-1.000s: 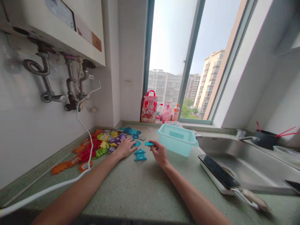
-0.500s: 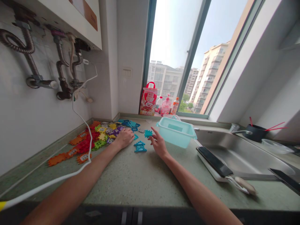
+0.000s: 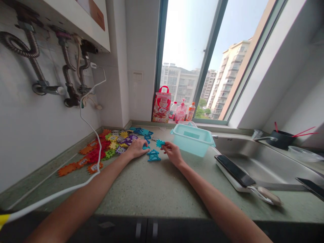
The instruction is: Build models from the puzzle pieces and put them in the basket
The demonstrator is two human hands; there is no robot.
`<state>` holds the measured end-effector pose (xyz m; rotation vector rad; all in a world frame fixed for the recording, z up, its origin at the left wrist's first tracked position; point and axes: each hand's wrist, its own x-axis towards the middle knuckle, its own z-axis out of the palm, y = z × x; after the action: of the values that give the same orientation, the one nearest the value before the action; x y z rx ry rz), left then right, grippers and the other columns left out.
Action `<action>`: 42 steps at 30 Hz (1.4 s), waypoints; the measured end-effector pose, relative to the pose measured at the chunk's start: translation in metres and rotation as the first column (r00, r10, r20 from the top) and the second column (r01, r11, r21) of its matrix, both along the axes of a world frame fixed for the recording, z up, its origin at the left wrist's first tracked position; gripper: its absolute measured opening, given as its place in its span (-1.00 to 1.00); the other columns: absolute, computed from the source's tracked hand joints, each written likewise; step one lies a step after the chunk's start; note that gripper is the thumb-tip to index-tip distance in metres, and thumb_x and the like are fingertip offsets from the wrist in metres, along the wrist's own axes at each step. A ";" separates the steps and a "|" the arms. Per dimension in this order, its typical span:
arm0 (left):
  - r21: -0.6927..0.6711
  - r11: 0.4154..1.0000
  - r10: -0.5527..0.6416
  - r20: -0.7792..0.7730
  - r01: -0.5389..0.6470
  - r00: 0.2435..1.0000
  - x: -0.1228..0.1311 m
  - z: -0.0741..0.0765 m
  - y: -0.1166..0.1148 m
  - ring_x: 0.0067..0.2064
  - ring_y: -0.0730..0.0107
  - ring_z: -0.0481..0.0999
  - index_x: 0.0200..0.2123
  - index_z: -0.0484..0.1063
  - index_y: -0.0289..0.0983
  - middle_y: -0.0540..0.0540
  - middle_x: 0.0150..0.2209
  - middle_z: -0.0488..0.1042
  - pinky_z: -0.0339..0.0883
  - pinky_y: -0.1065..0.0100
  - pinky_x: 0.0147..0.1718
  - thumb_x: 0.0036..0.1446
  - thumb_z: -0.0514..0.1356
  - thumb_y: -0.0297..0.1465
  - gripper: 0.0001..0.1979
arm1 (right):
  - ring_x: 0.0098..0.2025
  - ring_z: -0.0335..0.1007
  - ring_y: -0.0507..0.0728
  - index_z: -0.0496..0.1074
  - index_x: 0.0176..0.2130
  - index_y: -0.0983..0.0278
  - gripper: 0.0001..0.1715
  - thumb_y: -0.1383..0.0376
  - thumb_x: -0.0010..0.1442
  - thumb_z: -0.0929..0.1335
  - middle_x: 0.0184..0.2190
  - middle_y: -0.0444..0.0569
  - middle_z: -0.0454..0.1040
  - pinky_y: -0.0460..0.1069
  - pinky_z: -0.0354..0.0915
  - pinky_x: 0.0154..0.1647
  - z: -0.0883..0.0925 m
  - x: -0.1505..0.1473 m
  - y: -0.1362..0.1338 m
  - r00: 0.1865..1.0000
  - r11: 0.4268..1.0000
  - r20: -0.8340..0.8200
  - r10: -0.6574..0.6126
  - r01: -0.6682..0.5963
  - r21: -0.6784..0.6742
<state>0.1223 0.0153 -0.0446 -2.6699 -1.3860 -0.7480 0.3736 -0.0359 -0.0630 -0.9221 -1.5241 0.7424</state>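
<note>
specifically, the controlling relation is between the flat light-blue piece [image 3: 160, 143] and the small blue assembly [image 3: 154, 155]. the flat piece sits at the left side of the right hand [image 3: 173, 153], level with its fingertips. the assembly rests on the counter [image 3: 157, 189], between the two hands and slightly closer to the wearer than that piece. the flat piece looks near square, with toothed edges, so no clear long axis can be given. the left hand [image 3: 138, 148] appears nearer to the assembly; its fingertips are just beside the upper left corner.

right grip: thumb and fingers are together, pinched on one edge of the flat piece; most of its face projects free toward the left. left grip: fingers are curled over a second blue piece [image 3: 145, 147], touching it. the hand hides much of this part; whether it is clamped or only covered cannot be told.

adjacent items: the pile of coloured pieces [image 3: 108, 148] lies left of and behind the left hand. the pale blue container [image 3: 194, 140] stands beyond the right hand, to its right.
</note>
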 end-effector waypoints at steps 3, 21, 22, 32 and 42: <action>0.038 0.999 0.035 -0.012 -0.035 0.999 -0.003 0.002 -0.002 -0.03 0.00 0.54 -0.13 0.56 -0.21 -0.17 -0.11 0.61 0.31 0.13 0.02 0.10 0.36 -0.11 -0.64 | -0.30 0.64 0.18 0.52 -0.20 0.25 -0.62 0.00 0.17 0.45 -0.36 -0.02 0.64 -0.03 0.48 -0.41 -0.002 0.000 0.001 1.000 1.000 0.008 0.006 -0.006 0.001; 0.080 0.997 -0.003 0.315 -0.023 0.949 -0.002 0.017 -0.016 -0.20 0.19 0.64 0.02 0.49 -0.15 -0.05 -0.22 0.63 0.45 0.26 -0.14 0.14 0.38 -0.16 -0.59 | -0.37 0.41 0.10 0.61 -0.33 0.25 -0.53 -0.09 0.25 0.41 -0.37 -0.02 0.49 -0.04 0.36 -0.38 0.012 0.001 -0.011 0.981 0.967 0.105 -0.166 0.141 0.211; 0.077 0.997 -0.031 0.379 0.002 0.925 -0.001 0.019 -0.018 -0.21 0.21 0.65 0.01 0.51 -0.14 -0.04 -0.23 0.64 0.45 0.28 -0.15 0.18 0.36 -0.17 -0.63 | -0.38 0.41 0.09 0.61 -0.33 0.25 -0.55 -0.07 0.26 0.41 -0.37 -0.03 0.49 -0.05 0.35 -0.40 0.014 0.001 -0.013 0.977 0.961 0.097 -0.188 0.163 0.225; 0.068 0.996 0.011 0.476 -0.050 0.879 0.014 0.029 -0.037 -0.44 0.30 0.58 -0.25 0.66 -0.20 -0.03 -0.41 0.66 0.43 0.32 -0.30 0.25 0.29 -0.06 -0.67 | -0.47 0.43 0.06 0.55 -0.29 0.20 -0.74 0.09 0.29 0.38 -0.41 -0.08 0.56 -0.04 0.43 -0.36 0.019 -0.013 -0.026 0.940 0.928 0.196 -0.277 0.210 0.307; 0.022 0.998 -0.066 0.501 0.064 0.863 0.032 0.030 -0.054 -0.33 0.19 0.69 -0.16 0.70 -0.20 -0.04 -0.36 0.70 0.51 0.32 -0.27 0.25 0.31 -0.10 -0.68 | -0.54 0.29 0.03 0.38 -0.52 0.21 -0.49 -0.07 0.27 0.40 -0.59 -0.13 0.45 -0.08 0.30 -0.43 0.023 -0.013 -0.030 0.898 0.883 0.174 -0.404 0.333 0.332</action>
<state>0.1544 -0.0388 -0.0142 -2.6358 -1.3697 -1.5408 0.3607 -0.0656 -0.0399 -1.0608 -1.5485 0.1214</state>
